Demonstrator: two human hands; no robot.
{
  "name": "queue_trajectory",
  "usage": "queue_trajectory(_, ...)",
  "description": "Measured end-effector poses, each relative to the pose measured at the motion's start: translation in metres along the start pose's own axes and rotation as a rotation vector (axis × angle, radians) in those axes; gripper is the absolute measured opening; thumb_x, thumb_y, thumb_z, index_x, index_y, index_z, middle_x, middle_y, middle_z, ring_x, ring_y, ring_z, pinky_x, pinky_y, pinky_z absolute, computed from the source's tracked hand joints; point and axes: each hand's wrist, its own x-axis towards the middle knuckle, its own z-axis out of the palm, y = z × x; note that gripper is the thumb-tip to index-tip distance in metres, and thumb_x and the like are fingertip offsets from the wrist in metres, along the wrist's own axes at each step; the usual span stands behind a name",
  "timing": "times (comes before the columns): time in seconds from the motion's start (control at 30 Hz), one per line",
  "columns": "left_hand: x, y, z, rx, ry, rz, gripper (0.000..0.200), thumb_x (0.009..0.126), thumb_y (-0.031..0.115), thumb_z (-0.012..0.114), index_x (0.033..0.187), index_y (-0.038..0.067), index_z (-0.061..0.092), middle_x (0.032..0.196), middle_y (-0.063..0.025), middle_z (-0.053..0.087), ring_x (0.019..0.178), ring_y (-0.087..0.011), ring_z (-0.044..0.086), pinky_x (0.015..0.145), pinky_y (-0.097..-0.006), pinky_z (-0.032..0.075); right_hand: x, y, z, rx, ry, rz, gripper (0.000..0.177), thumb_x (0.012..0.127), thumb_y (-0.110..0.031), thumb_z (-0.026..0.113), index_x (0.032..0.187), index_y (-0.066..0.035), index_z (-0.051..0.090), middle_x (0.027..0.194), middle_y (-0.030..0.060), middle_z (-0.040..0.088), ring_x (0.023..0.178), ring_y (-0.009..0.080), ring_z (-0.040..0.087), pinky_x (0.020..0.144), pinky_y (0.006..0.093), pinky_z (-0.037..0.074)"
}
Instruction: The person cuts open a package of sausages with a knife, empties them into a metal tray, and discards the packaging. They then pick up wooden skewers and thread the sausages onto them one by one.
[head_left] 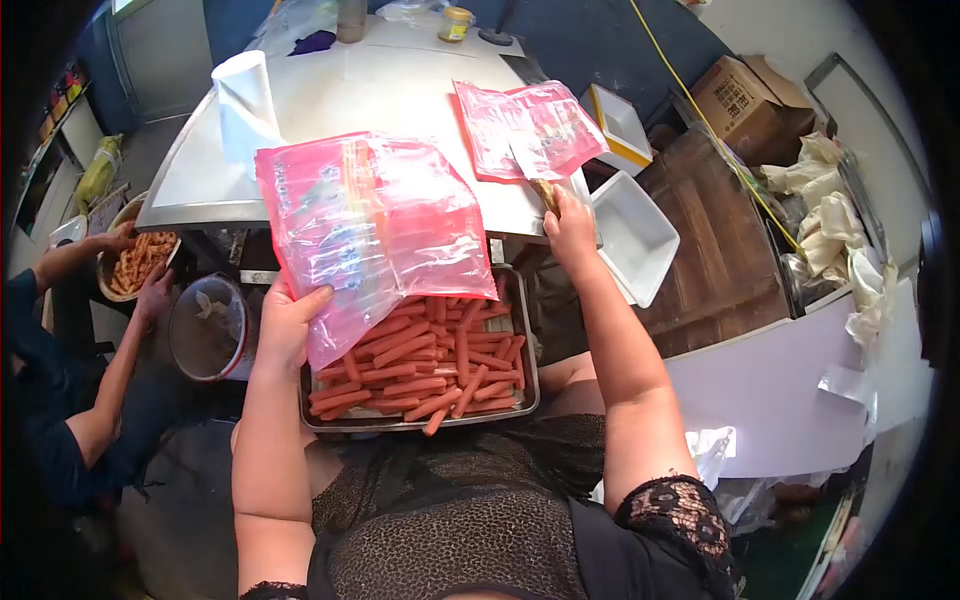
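Observation:
My left hand [290, 322] grips the lower left corner of a large pink plastic bag [430, 215], thumb on top. The bag is see-through, flat and creased, and hangs over the table's front edge. Beneath it a metal tray [530, 345] rests at my lap, heaped with peeled reddish sausages [420, 365]; the bag covers the tray's far left part. My right hand [573, 232] is closed around the brownish handle of a knife [545, 190]. The knife's blade points away from me, over a second pink bag [530, 125] on the table.
On the white table [390, 75] stand a white roll [245, 100] and a small jar [455, 24]. White trays [640, 235] sit to the right, near a cardboard box [750, 105]. At left, another person's hands [152, 290] are at a bowl of food [140, 265], beside a bucket [208, 325].

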Motion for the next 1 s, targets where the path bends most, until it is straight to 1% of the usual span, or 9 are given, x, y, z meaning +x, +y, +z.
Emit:
queue_trajectory(0.1, -0.004, 0.003, 0.003, 0.01, -0.016, -0.019, 0.043, 0.08, -0.009, 0.059, 0.12, 0.003, 0.051, 0.112, -0.01, 0.061, 0.1, -0.0201, 0.061, 0.089, -0.0346, 0.049, -0.024, 0.004, -0.009, 0.031, 0.112, -0.024, 0.046, 0.082, -0.014, 0.055, 0.126, -0.001, 0.049, 0.11, 0.0201, 0.057, 0.101, 0.0389, 0.052, 0.091, 0.0456, 0.04)
queue_trajectory(0.23, -0.011, 0.003, 0.005, -0.022, -0.006, -0.039, 0.045, 0.079, -0.006, 0.061, 0.122, 0.002, 0.05, 0.113, -0.0104, 0.061, 0.101, -0.021, 0.061, 0.089, -0.0352, 0.049, -0.056, 0.025, -0.021, 0.381, 0.389, 0.275, 0.053, 0.08, -0.014, 0.052, 0.131, -0.001, 0.047, 0.112, 0.0225, 0.057, 0.102, 0.0363, 0.053, 0.095, 0.0457, 0.039)
queue_trajectory(0.3, -0.014, 0.006, 0.008, -0.061, 0.012, -0.046, 0.042, 0.079, -0.009, 0.059, 0.119, 0.001, 0.052, 0.11, -0.0102, 0.062, 0.099, -0.0201, 0.061, 0.088, -0.0346, 0.049, -0.067, 0.042, -0.035, 0.19, 0.199, 0.413, 0.051, 0.08, -0.014, 0.052, 0.13, -0.002, 0.05, 0.11, 0.0232, 0.057, 0.102, 0.0357, 0.053, 0.094, 0.045, 0.04)
queue_trajectory(0.43, -0.017, 0.009, 0.011, -0.05, 0.011, -0.061, 0.046, 0.078, -0.007, 0.062, 0.121, 0.001, 0.049, 0.114, -0.0113, 0.06, 0.101, -0.0217, 0.061, 0.09, -0.0366, 0.049, -0.066, 0.046, -0.049, -0.126, -0.015, 0.283, 0.046, 0.081, -0.016, 0.052, 0.126, -0.003, 0.053, 0.101, 0.0177, 0.06, 0.099, 0.0337, 0.053, 0.093, 0.0435, 0.04)
queue_trajectory(0.7, -0.018, 0.0, 0.009, -0.025, 0.036, -0.078, 0.045, 0.078, -0.007, 0.064, 0.12, 0.002, 0.05, 0.112, -0.0105, 0.061, 0.099, -0.0213, 0.061, 0.089, -0.036, 0.05, -0.042, 0.038, -0.047, -0.163, -0.046, 0.33, 0.043, 0.081, -0.017, 0.054, 0.122, -0.005, 0.056, 0.1, 0.0168, 0.059, 0.098, 0.0329, 0.053, 0.093, 0.0434, 0.039)
queue_trajectory(0.77, -0.019, -0.001, 0.01, -0.033, 0.015, -0.097, 0.045, 0.078, -0.007, 0.063, 0.12, 0.002, 0.05, 0.112, -0.0103, 0.061, 0.098, -0.0211, 0.062, 0.089, -0.0359, 0.05, -0.032, 0.036, -0.033, -0.13, -0.043, 0.225, 0.042, 0.08, -0.018, 0.055, 0.12, -0.004, 0.057, 0.1, 0.0174, 0.059, 0.099, 0.0337, 0.053, 0.092, 0.0439, 0.039)
queue_trajectory(0.9, -0.017, -0.005, 0.018, -0.07, -0.005, -0.136, 0.046, 0.077, -0.007, 0.064, 0.12, 0.002, 0.05, 0.111, -0.01, 0.062, 0.096, -0.0204, 0.062, 0.087, -0.0353, 0.051, 0.003, 0.018, -0.026, -0.095, -0.154, 0.339, 0.048, 0.079, -0.025, 0.062, 0.123, -0.006, 0.054, 0.109, 0.0189, 0.056, 0.105, 0.0376, 0.05, 0.095, 0.045, 0.039)
queue_trajectory(0.93, -0.015, -0.006, 0.018, -0.051, -0.004, -0.158, 0.047, 0.075, -0.006, 0.065, 0.12, 0.002, 0.051, 0.11, -0.0101, 0.062, 0.097, -0.0201, 0.062, 0.087, -0.0351, 0.051, 0.015, 0.018, -0.019, -0.182, -0.064, 0.355, 0.056, 0.078, -0.028, 0.065, 0.129, -0.011, 0.049, 0.127, 0.0191, 0.047, 0.114, 0.0367, 0.046, 0.098, 0.0445, 0.037)
queue_trajectory(1.0, -0.015, 0.0, 0.025, -0.081, -0.02, -0.177, 0.046, 0.075, -0.007, 0.064, 0.119, 0.001, 0.051, 0.109, -0.01, 0.062, 0.096, -0.0194, 0.062, 0.087, -0.0344, 0.05, 0.044, 0.014, -0.014, -0.284, 0.035, 0.197, 0.059, 0.078, -0.029, 0.065, 0.132, -0.015, 0.047, 0.135, 0.0183, 0.04, 0.12, 0.0364, 0.041, 0.101, 0.0449, 0.035)
